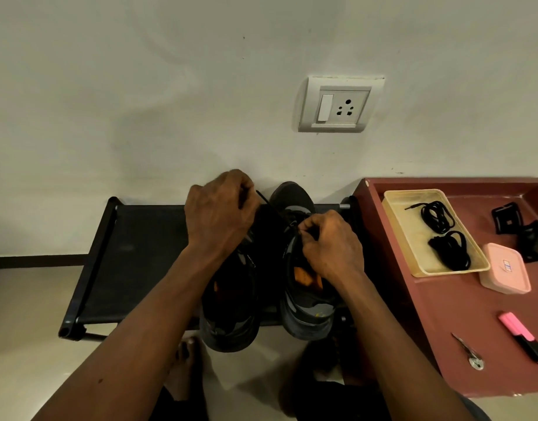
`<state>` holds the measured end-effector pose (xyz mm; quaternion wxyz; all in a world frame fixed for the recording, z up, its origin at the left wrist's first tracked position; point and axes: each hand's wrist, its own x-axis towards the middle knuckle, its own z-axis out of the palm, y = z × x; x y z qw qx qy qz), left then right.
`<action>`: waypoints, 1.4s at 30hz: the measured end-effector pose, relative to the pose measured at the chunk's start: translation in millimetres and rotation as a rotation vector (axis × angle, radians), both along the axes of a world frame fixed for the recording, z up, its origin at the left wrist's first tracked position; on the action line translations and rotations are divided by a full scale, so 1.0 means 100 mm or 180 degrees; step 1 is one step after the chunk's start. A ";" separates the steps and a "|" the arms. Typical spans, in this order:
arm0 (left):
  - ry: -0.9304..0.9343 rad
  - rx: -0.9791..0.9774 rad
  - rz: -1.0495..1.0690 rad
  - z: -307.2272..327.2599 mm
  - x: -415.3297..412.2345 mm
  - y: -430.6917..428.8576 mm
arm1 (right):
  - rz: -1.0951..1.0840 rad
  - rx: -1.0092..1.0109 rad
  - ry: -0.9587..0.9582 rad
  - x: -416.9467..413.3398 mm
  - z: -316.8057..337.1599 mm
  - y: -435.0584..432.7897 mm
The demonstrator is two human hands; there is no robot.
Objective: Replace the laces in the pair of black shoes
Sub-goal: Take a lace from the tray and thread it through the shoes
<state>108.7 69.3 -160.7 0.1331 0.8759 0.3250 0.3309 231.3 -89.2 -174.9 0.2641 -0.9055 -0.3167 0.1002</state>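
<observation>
Head view | we pinch a black lace (261, 198) in our curled left hand (220, 208) | our right hand (330, 241), fingers curled, pinches it at the right shoe (304, 311) | both shoes, with the left shoe (231, 317), stand together on a black rack (134, 253) by the white wall (140, 101) | spare laces (444, 235) lie in a beige tray (395, 208) on the red-brown table (444, 323).

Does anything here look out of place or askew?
Slightly: the two black shoes overhang the front bar of the black rack, heels poking past it. Nothing looks spilled or damaged.
</observation>
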 end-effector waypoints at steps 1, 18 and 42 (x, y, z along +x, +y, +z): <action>-0.0102 -0.0105 0.0109 0.00 -0.01 0.02 | 0.0000 0.0003 0.0006 0.00 0.00 0.00; 0.0400 -0.1604 -0.1059 -0.08 0.24 -0.31 | 0.0082 -0.0007 0.0000 0.04 -0.05 0.01; -0.2368 -0.3234 -0.0177 0.13 0.10 -0.09 | 0.0083 0.0274 0.0054 0.09 -0.10 -0.02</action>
